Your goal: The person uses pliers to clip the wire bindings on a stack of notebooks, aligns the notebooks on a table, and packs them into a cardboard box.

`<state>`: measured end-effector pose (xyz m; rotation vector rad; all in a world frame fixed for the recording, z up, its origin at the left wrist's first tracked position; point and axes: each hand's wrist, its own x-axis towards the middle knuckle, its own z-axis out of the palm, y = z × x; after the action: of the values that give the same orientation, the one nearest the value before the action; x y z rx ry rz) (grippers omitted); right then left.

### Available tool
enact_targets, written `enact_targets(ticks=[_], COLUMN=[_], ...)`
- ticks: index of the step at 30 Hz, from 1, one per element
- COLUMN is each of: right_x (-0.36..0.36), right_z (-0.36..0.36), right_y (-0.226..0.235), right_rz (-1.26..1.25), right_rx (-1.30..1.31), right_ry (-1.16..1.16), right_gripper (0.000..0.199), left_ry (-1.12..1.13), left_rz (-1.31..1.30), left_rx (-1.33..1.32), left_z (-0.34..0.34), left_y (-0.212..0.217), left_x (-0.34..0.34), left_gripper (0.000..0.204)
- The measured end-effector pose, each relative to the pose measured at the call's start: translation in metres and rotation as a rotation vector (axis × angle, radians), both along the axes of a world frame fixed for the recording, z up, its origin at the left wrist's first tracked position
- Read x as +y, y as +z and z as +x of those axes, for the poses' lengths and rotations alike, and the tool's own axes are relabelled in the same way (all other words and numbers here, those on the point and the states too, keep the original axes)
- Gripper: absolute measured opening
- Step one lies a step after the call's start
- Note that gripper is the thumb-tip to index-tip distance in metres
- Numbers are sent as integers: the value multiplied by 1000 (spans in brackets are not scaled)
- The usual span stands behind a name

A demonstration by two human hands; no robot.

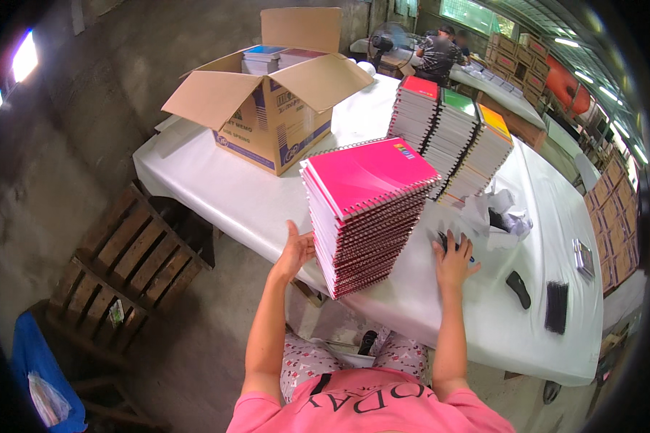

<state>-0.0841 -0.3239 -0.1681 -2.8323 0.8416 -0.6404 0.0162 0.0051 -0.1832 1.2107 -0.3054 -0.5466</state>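
Note:
A tall stack of pink spiral-bound notebooks (372,177) stands near the table's front edge. My left hand (296,249) is at the stack's lower left side, thumb raised and apart, with the fingertips partly hidden against the notebooks. To the right of the stack, my right hand (453,265) lies low over the table, its fingers spread around a small dark tool with blue parts (472,259). The hand covers most of that tool, so its kind does not show. Both hands rest at the white-covered table (256,224).
Behind the pink stack stand stacks of red, green (455,130) and yellow notebooks. An open cardboard box (274,119) holds more notebooks. Crumpled plastic (502,213), a black tool (518,289) and black binding coils (556,307) lie right. A wooden slatted bench (133,252) stands left; a person (438,56) sits far back.

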Motion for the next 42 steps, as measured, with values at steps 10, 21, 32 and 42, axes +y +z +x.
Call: enact_targets(ticks=[10, 21, 32, 42], right_x=[152, 134, 26, 12], right_z=[-80, -37, 54, 73], right_y=[-6, 6, -34, 22], right_rz=[2042, 2050, 1895, 2114], right_rx=[-591, -672, 96, 165], right_ry=[337, 450, 659, 1124], right_gripper=[84, 55, 47, 45], left_ry=[-244, -71, 440, 740], left_rz=[172, 127, -119, -158], left_rx=[107, 242, 64, -128], left_z=[23, -50, -124, -138], left_y=[5, 38, 6, -10], left_x=[-11, -27, -117, -143], left_gripper=[70, 79, 86, 88])
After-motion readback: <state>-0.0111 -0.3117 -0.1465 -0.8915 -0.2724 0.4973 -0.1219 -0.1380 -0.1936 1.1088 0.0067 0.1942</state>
